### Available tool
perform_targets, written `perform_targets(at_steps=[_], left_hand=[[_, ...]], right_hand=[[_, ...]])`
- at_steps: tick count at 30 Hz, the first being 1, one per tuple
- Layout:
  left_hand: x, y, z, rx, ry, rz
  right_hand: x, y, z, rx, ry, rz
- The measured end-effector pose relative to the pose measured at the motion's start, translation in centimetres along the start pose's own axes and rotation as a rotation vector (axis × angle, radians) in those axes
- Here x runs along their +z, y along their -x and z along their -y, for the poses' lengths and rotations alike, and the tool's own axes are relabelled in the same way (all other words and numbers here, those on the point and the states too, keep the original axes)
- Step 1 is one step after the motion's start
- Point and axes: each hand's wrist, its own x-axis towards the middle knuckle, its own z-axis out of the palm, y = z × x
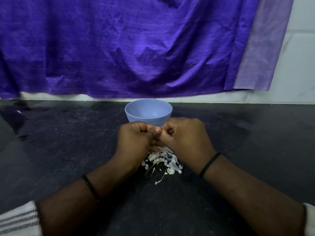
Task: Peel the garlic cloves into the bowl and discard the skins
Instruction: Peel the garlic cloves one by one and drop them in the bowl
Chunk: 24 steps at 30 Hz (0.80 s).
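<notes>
Both hands meeting above the table [68, 150], just in front of the bowl [148, 111]. Left hand [136, 138] with fingers [154, 132] curled tight, tips pinching something small against the right hand [185, 138], likewise curled. Clove itself hidden between the fingertips; long axis and heading impossible to tell. Heap of white skins [163, 161] lying on the table directly beneath the hands. Bowl upright, mouth up, nothing visible inside.
</notes>
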Motion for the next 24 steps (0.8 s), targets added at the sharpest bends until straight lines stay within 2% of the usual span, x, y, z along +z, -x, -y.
perform_targets(at_steps=[4, 9, 11, 20, 24], left_hand=[[0.08, -0.05, 0.02, -0.009, 0.017, -0.025], [0.02, -0.21, -0.36, -0.035, 0.077, -0.007], [-0.11, -0.27, -0.46, -0.029, 0.071, -0.011], [0.22, 0.04, -0.16, 0.007, -0.025, -0.052], [0.34, 0.09, -0.01, 0.015, -0.043, -0.068]], right_hand=[[0.19, -0.15, -0.17, 0.081, -0.091, 0.001], [-0.13, -0.39, -0.44, 0.348, -0.422, 0.069], [-0.3, -0.37, -0.4, 0.383, -0.508, 0.099], [-0.31, -0.16, 0.0, 0.214, -0.261, 0.061], [0.13, -0.12, 0.03, 0.198, -0.234, 0.042]])
